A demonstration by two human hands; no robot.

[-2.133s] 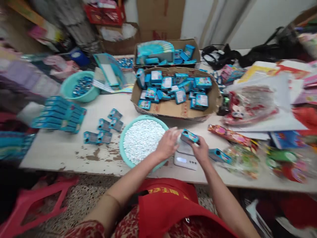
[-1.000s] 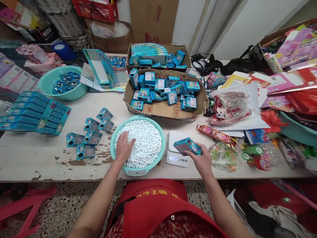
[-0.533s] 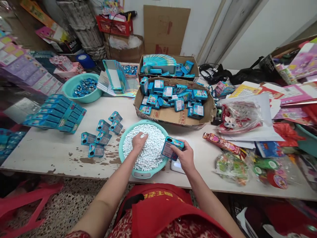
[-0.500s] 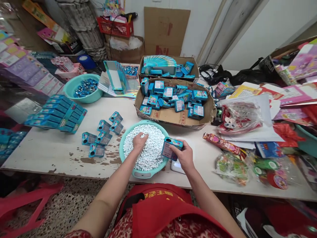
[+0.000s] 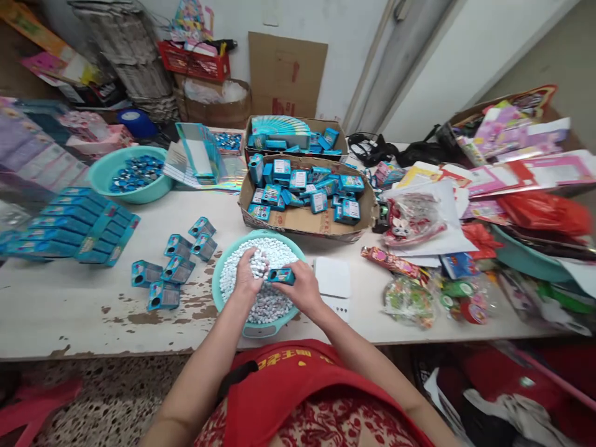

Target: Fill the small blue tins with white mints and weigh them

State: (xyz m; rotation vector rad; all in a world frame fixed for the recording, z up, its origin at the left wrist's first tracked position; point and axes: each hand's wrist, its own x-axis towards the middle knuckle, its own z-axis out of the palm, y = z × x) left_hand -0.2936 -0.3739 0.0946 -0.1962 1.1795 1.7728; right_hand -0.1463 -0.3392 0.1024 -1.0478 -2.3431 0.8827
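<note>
**Worktable [image 5: 161,217]: white pieces [image 5: 259,266] cupped next to a small blue box [image 5: 282,275]**

Nearest the camera, a red apron [image 5: 288,372] lies below the table edge.

Left hand [image 5: 245,276]: cupped, palm loaded with white pieces. Right hand [image 5: 303,288]: fingers closed on the small blue box, holding it over the mint-green bowl [image 5: 216,279], just beside the loaded palm. More white pieces fill the bowl. Whether the box touches the pieces below cannot be told.

Step in hand, as judged from the pose: palm and box are being brought together. Any transfer between them calls for a steady box, its opening turned to the palm, and a narrow release from the fingers. A wide release would probably scatter pieces; over the bowl, most strays should drop back in. A dark spot shows at the box end nearest the palm; whether it is the opening cannot be confirmed.

Right of the bowl, a flat white scale [image 5: 332,277] carries nothing on its plate. Its display is not visible.

Left of the bowl, six loose blue boxes [image 5: 164,295] lie in a loose group, dark round holes showing in their ends. Farther left is a stack of blue boxes [image 5: 69,226].

Beyond the bowl, a front carton [image 5: 321,225] holds jumbled blue boxes. Behind it stands a rear carton [image 5: 321,155] with more. Farther back, a brown cardboard sheet [image 5: 287,68] leans against the pale wall [image 5: 356,31].
</note>
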